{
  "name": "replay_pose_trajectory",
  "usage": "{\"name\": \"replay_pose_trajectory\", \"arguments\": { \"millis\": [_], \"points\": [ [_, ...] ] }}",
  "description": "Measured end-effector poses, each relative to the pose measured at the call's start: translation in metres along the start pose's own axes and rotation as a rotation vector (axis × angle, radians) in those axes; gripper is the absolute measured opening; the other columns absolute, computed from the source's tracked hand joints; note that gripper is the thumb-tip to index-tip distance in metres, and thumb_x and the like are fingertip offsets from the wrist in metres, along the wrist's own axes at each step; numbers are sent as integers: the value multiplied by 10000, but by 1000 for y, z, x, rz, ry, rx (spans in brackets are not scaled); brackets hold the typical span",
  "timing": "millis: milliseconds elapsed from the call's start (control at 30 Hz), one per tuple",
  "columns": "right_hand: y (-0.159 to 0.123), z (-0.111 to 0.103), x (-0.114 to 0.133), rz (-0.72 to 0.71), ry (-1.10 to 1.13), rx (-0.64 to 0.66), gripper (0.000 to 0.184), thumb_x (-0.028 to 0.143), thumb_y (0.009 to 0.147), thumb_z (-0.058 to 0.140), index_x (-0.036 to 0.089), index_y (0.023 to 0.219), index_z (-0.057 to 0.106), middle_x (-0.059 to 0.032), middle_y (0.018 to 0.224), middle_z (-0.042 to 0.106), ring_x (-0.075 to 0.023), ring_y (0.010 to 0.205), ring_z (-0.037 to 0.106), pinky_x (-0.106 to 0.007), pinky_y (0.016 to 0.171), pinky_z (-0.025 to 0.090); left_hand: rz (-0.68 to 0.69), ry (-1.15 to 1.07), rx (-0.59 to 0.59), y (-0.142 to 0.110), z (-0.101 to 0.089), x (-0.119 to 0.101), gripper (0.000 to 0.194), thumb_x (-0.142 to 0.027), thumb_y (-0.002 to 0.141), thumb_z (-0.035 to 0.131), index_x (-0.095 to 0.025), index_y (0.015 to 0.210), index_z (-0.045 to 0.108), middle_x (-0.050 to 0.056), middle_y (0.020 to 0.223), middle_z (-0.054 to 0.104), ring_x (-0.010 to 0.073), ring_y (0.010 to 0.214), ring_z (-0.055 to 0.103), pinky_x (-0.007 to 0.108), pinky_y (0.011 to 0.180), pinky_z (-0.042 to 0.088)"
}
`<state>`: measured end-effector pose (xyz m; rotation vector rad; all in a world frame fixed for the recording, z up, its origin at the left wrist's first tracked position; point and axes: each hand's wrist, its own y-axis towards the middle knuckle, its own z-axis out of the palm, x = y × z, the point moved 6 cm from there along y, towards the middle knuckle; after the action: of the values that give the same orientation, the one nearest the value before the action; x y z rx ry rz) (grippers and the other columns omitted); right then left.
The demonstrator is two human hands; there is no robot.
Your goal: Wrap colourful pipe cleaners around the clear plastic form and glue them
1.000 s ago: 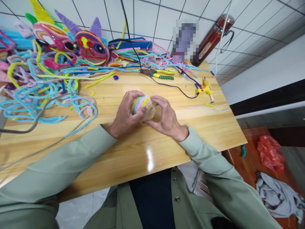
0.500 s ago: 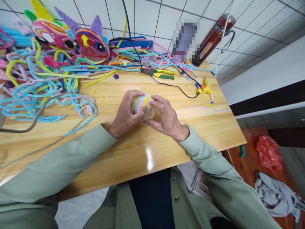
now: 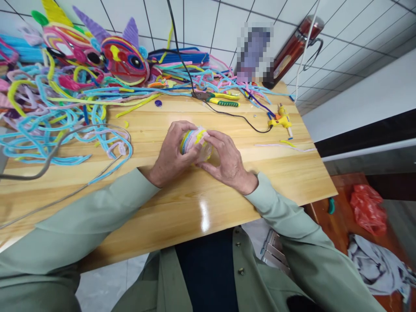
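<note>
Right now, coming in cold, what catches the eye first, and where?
Probably the two bright face-like pieces with pointed tops, at upper left against the tiled wall. Next, the sprawling tangle of fuzzy stems in front of them. Then the small striped piece between left hand and right hand, mid-picture.

1 head view is aimed forward and down. The table [image 3: 182, 208] is seen from close above its near edge.
</note>
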<state>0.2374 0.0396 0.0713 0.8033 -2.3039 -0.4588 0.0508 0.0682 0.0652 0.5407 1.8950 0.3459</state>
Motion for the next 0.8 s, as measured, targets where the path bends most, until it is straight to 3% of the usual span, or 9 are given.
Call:
{"name": "replay_pose_trajectory", "arguments": {
  "millis": [233,400,567,800],
  "points": [
    [-2,-1,8,-137,-70,-73,738,565,1008,787,339,1628,457,-154,1567,665,-358,1479,662,-632,1197,635,5,-44,4,-2,-1,1,431,-650,1105,510,-288,1319,606,115,1342,669,329,1309,637,561,1198,542],
    [0,2,1,-43,-36,-6,688,573,1000,779,347,1588,501,-144,1597,653,-370,1498,645,-634,1257,591,-24,10,19,0,-1,2,499,-710,1037,626,-291,1307,597,106,1339,665,331,1308,638,547,1205,546],
    [1,3,0,32,-8,34,674,586,982,790,358,1559,527,-129,1595,655,-380,1509,633,-645,1289,560,-8,25,18,4,-1,1,499,-716,1030,639,-284,1280,608,101,1307,680,330,1282,654,545,1178,559],
    [1,4,4,-61,-20,-15,665,582,1012,761,339,1577,507,-139,1591,658,-359,1498,645,-638,1254,588,-55,-32,-4,5,-4,3,437,-657,1025,683,-273,1223,619,93,1269,699,306,1236,680,523,1139,580]
  ]
}}
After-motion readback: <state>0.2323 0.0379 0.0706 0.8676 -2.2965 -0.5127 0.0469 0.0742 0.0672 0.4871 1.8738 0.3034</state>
